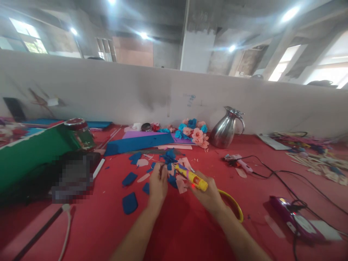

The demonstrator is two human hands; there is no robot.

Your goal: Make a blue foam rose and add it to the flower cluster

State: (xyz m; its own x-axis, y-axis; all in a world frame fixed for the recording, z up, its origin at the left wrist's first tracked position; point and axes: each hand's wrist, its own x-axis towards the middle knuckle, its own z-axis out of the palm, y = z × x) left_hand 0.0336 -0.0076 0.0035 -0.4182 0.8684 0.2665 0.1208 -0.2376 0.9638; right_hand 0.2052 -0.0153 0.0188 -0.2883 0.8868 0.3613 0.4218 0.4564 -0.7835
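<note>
My right hand is wrapped around a yellow hot glue gun with a small red light, its nozzle pointing left toward my other hand. A yellow cord loops out beside my right wrist. The fingers of my left hand are pinched together just left of the nozzle; what they hold is too small and blurred to make out. Crumpled blue paper sits just beyond these fingertips. Around both hands lie cut blue paper petals and pink paper petals.
Behind are blue paper strips, pink and blue paper flowers and a steel jug. On the left are a green box and a glass jar. Black cables run to a purple power strip on the right.
</note>
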